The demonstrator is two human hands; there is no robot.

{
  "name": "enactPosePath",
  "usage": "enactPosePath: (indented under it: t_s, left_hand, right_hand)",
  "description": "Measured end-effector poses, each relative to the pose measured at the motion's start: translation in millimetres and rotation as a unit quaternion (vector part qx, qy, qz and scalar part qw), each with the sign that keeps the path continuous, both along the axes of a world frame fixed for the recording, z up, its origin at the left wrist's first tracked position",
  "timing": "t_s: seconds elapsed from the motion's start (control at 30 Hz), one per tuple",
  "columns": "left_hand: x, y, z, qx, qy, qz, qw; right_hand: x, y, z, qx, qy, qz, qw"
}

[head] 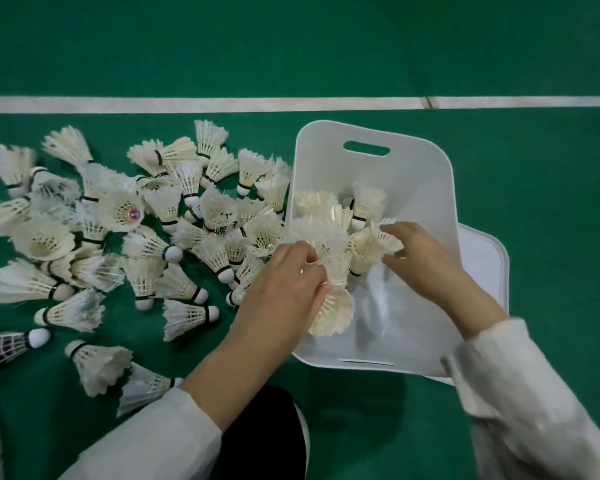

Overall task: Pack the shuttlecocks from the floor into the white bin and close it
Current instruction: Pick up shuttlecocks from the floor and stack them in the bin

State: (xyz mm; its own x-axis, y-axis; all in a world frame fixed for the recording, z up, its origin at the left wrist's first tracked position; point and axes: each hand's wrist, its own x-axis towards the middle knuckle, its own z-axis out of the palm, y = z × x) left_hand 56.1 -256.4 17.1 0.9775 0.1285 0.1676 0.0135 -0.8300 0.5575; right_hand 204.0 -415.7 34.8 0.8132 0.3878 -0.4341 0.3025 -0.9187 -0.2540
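A white bin [413, 188] with a slot handle stands open on the green floor at centre right. Several white feather shuttlecocks [364, 206] lie inside it. My left hand [284, 289] is over the bin's left rim, shut on a nested stack of shuttlecocks [333, 303]. My right hand [420, 254] is inside the bin, fingers closed on a shuttlecock [383, 239]. A big scattered pile of shuttlecocks [118, 230] covers the floor to the left of the bin.
The bin's white lid [489, 271] lies flat on the floor, partly under the bin's right side. A white court line [222, 105] runs across behind. A dark-feathered shuttlecock [7, 348] sits at the far left edge. My dark-clothed knee [267, 427] is near the bottom.
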Motion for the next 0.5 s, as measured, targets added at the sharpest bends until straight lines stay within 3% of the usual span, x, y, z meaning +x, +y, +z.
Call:
enactPosePath:
  t_s: [0.1, 0.2, 0.5]
  left_hand:
    - [2.4, -0.9, 2.6, -0.016, 0.001, 0.014, 1.000]
    - [4.3, -1.1, 4.8, -0.040, 0.006, 0.015, 0.999]
    - [-2.4, 11.4, 18.1, -0.084, -0.009, 0.018, 0.996]
  right_hand:
    - [-47.8, 4.3, 44.6, 0.167, 0.099, 0.019, 0.981]
    - [-81.1, 15.8, 51.5, 0.207, 0.178, 0.049, 0.961]
    - [-68.8, 27.9, 27.1, 0.178, 0.039, -0.003, 0.983]
